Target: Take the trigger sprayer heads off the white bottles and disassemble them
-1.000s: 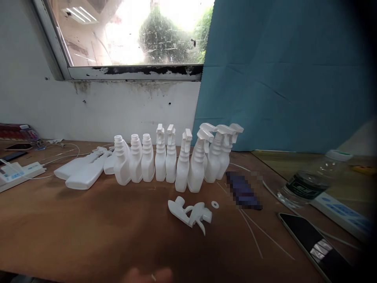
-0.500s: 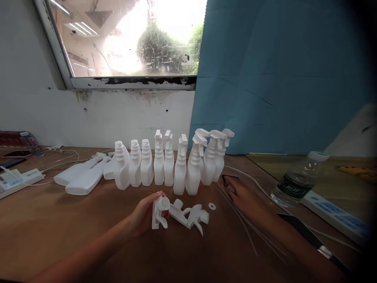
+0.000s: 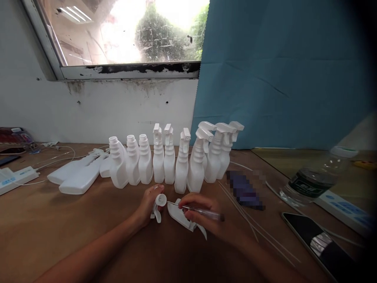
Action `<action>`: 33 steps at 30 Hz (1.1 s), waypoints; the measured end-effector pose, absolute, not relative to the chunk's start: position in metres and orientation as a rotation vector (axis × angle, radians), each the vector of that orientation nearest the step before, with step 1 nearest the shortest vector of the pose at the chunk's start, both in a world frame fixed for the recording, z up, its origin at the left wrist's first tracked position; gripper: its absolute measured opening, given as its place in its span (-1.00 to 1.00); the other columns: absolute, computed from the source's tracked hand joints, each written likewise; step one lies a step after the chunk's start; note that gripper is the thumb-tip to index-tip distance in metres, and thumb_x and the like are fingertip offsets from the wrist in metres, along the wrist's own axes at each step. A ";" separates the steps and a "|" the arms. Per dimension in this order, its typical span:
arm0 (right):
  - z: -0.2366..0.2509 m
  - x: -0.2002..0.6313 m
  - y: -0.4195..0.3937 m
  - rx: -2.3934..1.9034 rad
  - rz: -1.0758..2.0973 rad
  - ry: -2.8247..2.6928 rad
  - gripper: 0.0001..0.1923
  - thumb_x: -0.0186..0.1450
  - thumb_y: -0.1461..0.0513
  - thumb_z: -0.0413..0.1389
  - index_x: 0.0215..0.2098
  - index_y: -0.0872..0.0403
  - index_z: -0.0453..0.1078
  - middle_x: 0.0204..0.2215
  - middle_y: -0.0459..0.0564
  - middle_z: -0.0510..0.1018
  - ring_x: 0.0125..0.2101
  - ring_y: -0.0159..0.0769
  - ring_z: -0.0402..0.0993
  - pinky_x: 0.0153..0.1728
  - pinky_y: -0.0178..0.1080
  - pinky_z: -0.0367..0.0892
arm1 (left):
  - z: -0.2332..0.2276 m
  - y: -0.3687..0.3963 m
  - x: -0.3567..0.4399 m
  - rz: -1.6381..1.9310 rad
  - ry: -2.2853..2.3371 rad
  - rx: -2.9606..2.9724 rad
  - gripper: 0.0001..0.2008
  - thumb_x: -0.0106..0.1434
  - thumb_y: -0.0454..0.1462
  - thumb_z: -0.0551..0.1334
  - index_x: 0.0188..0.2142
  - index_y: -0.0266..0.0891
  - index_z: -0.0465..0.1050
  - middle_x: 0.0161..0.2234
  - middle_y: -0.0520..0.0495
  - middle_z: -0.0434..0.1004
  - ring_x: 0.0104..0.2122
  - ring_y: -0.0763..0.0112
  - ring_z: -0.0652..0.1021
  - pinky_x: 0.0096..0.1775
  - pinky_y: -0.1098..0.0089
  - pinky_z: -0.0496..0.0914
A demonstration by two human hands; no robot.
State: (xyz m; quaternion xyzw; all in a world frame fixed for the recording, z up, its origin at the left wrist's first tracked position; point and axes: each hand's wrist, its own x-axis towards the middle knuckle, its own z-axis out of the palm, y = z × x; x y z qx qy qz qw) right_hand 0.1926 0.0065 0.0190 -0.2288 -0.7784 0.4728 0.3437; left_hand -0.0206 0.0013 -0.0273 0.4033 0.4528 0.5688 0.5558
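Head view: left hand (image 3: pixel 146 206) clasps a trigger sprayer (image 3: pixel 160 200), right hand (image 3: pixel 210 226) a slim tool (image 3: pixel 209 213), each grip closed.

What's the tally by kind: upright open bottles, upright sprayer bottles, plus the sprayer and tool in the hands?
Open bottles: 3
Sprayer bottles: 7 (counted by heads; one body is mostly hidden)
Sprayer in left hand: 1
Tool in right hand: 1
Total: 12

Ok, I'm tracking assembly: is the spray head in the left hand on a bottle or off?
Off: the left hand holds the spray head, its round collar showing, with no bottle attached.
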 end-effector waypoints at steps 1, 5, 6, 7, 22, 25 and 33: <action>0.016 0.191 0.005 -0.575 1.192 -2.052 -0.79 0.35 0.14 0.17 -0.11 0.05 0.51 -0.22 0.01 0.58 -0.26 -0.28 0.52 -0.27 -0.27 0.43 | -0.027 0.000 -0.020 1.342 1.097 0.970 -0.52 0.12 0.07 0.31 -0.57 -0.20 0.19 -0.76 0.13 0.21 -0.75 0.57 0.19 -0.67 0.50 0.02; 0.005 0.189 0.002 -0.531 0.882 -2.168 -0.78 0.40 0.28 0.07 -0.02 0.04 0.47 -0.15 0.02 0.57 -0.14 -0.28 0.51 -0.12 -0.23 0.43 | -0.026 -0.002 -0.017 1.328 1.164 1.033 -0.49 0.11 0.10 0.31 -0.59 -0.22 0.20 -0.74 0.12 0.22 -0.73 0.58 0.21 -0.65 0.51 0.04; 0.001 0.189 0.002 -0.479 0.753 -2.219 -0.75 0.40 0.32 0.05 0.02 0.05 0.44 -0.14 0.04 0.56 -0.15 -0.27 0.50 -0.13 -0.21 0.44 | -0.026 -0.002 -0.017 1.325 1.174 1.043 -0.49 0.11 0.11 0.31 -0.60 -0.22 0.20 -0.74 0.12 0.21 -0.73 0.59 0.20 -0.65 0.51 0.04; -0.004 0.188 0.002 -0.414 0.606 -2.272 -0.71 0.40 0.36 0.03 0.05 0.07 0.41 -0.15 0.06 0.55 -0.17 -0.25 0.49 -0.16 -0.19 0.45 | -0.026 -0.002 -0.016 1.321 1.182 1.051 -0.49 0.11 0.11 0.30 -0.60 -0.22 0.19 -0.74 0.13 0.20 -0.73 0.59 0.20 -0.65 0.51 0.05; -0.002 0.188 -0.007 -0.312 0.775 -2.298 -0.73 0.39 0.40 -0.01 -0.01 0.10 0.40 -0.22 0.07 0.53 -0.24 -0.28 0.47 -0.23 -0.22 0.45 | -0.028 -0.006 -0.020 1.159 1.063 1.128 -0.53 0.10 0.06 0.35 -0.56 -0.21 0.22 -0.68 0.13 0.22 -0.70 0.57 0.21 -0.67 0.53 0.08; 0.000 0.191 -0.004 -0.335 0.951 -2.200 -0.72 0.40 0.39 0.01 0.00 0.06 0.43 -0.17 0.04 0.54 -0.17 -0.30 0.49 -0.15 -0.23 0.43 | -0.032 -0.005 -0.023 1.151 1.001 1.075 -0.56 0.13 0.03 0.34 -0.54 -0.20 0.20 -0.67 0.14 0.23 -0.70 0.58 0.19 -0.67 0.53 0.05; -0.003 0.188 -0.005 -0.324 1.056 -2.198 -0.66 0.39 0.40 0.04 0.06 -0.04 0.42 -0.12 -0.04 0.53 -0.12 -0.35 0.48 -0.10 -0.28 0.41 | -0.039 -0.004 -0.024 1.111 0.814 0.934 -0.55 0.17 -0.01 0.32 -0.55 -0.20 0.14 -0.70 0.15 0.16 -0.71 0.60 0.15 -0.64 0.51 0.02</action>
